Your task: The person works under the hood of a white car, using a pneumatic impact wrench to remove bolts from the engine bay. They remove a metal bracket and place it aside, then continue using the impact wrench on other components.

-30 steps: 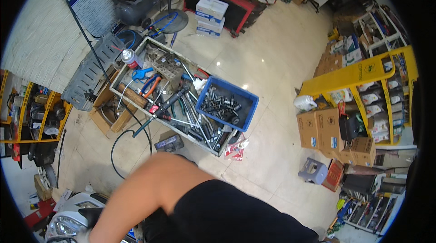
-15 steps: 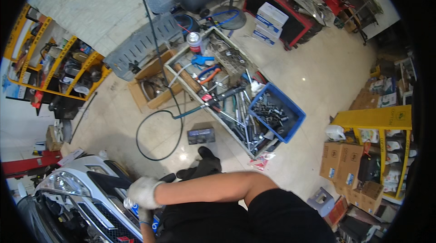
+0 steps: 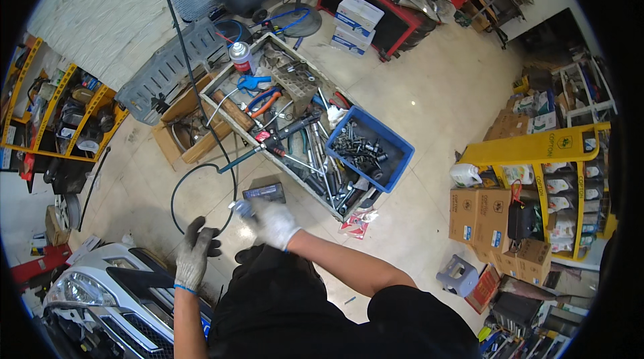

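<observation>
My left hand (image 3: 194,255), in a white glove with dark, soiled fingers, is held out in front of the car's bumper. Its fingers are apart and nothing is in them. To its right, my right hand (image 3: 276,226), in a white glove, is blurred by motion and closed on a small silvery, bluish cylindrical object (image 3: 243,209) that sticks out on its left side. The kind of object is too blurred to tell. Just beyond that hand a dark box (image 3: 264,193) rests on the floor, near the tool tray (image 3: 312,196).
Tools and a spray can (image 3: 240,57) fill the tray; a blue bin (image 3: 405,170) of metal parts sits at its right end. A black hose (image 3: 173,201) loops over the floor. A silver car front (image 3: 114,285) stands lower left, a yellow shelf (image 3: 523,151) with cartons at right.
Both hands, which were together over the car front, have come apart. The right has swung right toward the tray with the silvery object; the left has risen into view, fingers spread. The view has shifted.
</observation>
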Demonstrator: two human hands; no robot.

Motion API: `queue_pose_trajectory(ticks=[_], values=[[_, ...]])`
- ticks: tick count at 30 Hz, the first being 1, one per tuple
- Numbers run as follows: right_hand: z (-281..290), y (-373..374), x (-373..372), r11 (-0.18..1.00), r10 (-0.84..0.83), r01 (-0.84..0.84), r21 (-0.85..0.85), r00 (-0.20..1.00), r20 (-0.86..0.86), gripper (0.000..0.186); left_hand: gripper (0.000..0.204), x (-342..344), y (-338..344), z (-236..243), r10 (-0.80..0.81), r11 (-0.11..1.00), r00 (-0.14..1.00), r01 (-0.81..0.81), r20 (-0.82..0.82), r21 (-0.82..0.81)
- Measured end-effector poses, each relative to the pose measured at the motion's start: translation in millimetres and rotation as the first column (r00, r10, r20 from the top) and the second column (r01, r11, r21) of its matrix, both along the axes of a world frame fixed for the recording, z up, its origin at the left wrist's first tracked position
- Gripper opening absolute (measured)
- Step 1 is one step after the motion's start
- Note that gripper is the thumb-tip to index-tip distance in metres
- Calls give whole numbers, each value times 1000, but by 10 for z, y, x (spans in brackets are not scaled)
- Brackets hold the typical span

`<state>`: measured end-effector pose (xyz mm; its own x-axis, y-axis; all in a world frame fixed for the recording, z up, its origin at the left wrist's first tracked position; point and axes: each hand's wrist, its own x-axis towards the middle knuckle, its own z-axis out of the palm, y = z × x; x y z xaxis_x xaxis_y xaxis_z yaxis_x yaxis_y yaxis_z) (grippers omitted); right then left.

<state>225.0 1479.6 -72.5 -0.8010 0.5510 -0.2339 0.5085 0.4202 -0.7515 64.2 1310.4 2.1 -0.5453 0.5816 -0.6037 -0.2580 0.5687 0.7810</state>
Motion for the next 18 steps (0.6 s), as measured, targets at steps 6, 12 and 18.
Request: queue_pose_trajectory(ticks=[6, 12, 18], values=[[-1106, 659, 667, 643, -762, 766, 12, 638, 114, 42, 46, -228, -1292, -766, 99, 974, 994, -104, -35, -200], [-1219, 744, 937, 670, -739, 713, 206, 668, 87, 40, 43, 13, -3287, -1637, 29, 771, 998, 18, 63, -636], [-1209, 850, 1358, 736, -624, 647, 199, 534, 570, 41, 50, 364, -4337, -2278, 109, 803, 991, -131, -73, -582]])
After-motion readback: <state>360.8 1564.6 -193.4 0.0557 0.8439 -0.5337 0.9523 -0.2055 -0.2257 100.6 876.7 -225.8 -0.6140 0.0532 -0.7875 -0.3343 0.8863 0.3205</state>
